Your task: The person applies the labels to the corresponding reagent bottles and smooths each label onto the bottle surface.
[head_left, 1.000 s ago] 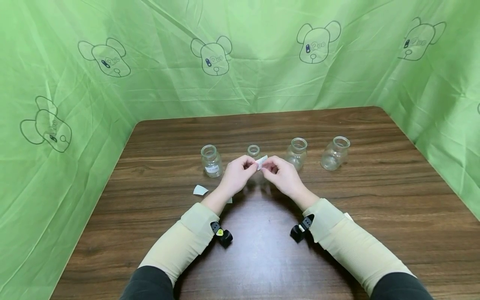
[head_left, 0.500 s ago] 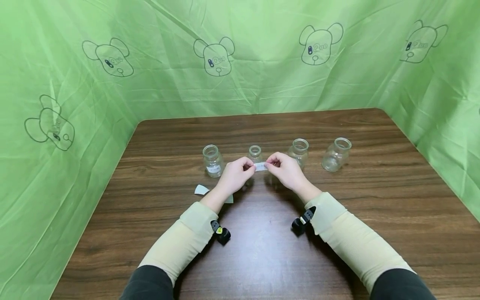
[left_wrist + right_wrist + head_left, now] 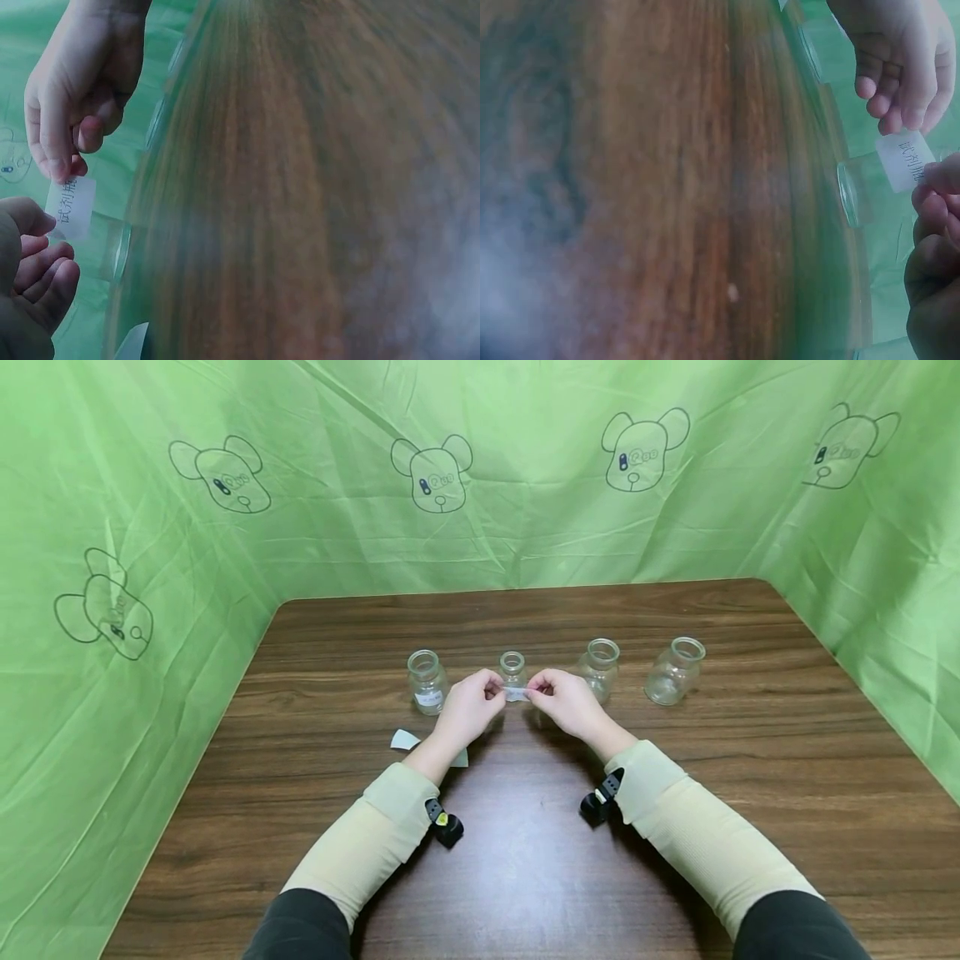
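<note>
A small white paper label [image 3: 516,694] with handwritten characters is stretched level between both hands. My left hand [image 3: 468,706] pinches its left end with thumb and fingers, and my right hand [image 3: 566,702] pinches the right end. Directly behind the label stands a small clear glass bottle [image 3: 513,663], its lower part partly covered; I cannot tell whether the label touches it. In the left wrist view the writing on the label [image 3: 73,210] shows clearly. The right wrist view has the label [image 3: 902,160] in front of the bottle's glass [image 3: 849,193].
Left of the hands is a glass jar [image 3: 424,672] bearing a white label. Two unlabelled jars stand right: one [image 3: 602,662] partly behind my right hand, another [image 3: 675,672] farther out. Pale paper scraps [image 3: 405,740] lie by my left wrist. Green cloth [image 3: 510,543] surrounds the wooden table [image 3: 517,877].
The label was slanted between the fingertips a second ago; it then got pulled out straight and level. Since then both hands have shifted slightly, bringing it in front of the small bottle.
</note>
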The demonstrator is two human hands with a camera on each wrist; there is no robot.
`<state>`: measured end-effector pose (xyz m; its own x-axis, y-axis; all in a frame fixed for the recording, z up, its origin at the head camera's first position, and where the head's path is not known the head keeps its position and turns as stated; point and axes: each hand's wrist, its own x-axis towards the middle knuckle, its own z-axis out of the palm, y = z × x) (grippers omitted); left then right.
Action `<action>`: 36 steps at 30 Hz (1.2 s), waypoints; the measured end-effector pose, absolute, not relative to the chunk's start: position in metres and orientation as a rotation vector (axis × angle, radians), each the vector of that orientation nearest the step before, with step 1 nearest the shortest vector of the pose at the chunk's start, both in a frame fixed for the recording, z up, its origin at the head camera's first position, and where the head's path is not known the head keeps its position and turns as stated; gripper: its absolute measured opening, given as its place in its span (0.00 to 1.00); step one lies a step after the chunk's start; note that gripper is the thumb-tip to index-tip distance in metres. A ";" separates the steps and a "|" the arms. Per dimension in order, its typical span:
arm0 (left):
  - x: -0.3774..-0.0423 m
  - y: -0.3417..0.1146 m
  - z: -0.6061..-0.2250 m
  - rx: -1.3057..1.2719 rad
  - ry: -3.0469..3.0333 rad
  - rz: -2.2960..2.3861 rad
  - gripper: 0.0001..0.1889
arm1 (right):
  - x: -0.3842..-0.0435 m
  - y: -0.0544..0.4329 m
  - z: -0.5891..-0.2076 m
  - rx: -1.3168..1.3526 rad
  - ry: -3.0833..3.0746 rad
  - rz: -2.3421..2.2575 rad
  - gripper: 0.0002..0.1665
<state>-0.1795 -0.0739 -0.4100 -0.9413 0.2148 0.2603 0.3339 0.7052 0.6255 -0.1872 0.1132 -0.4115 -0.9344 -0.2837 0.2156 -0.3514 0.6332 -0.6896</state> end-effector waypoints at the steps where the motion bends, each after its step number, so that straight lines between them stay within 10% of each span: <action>1: -0.180 -0.074 -0.410 -0.454 -2.749 -1.040 0.05 | -0.188 0.113 -0.412 0.543 -2.757 1.189 0.05; 36: -0.186 -0.071 -0.411 -0.396 -2.786 -0.834 0.02 | -0.196 0.102 -0.420 0.481 -2.746 1.051 0.04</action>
<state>-0.1865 -0.0712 -0.4107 -0.9428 0.1951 0.2703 0.3115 0.8041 0.5063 -0.1959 0.1017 -0.4196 -0.9351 -0.2389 0.2618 -0.3527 0.7010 -0.6199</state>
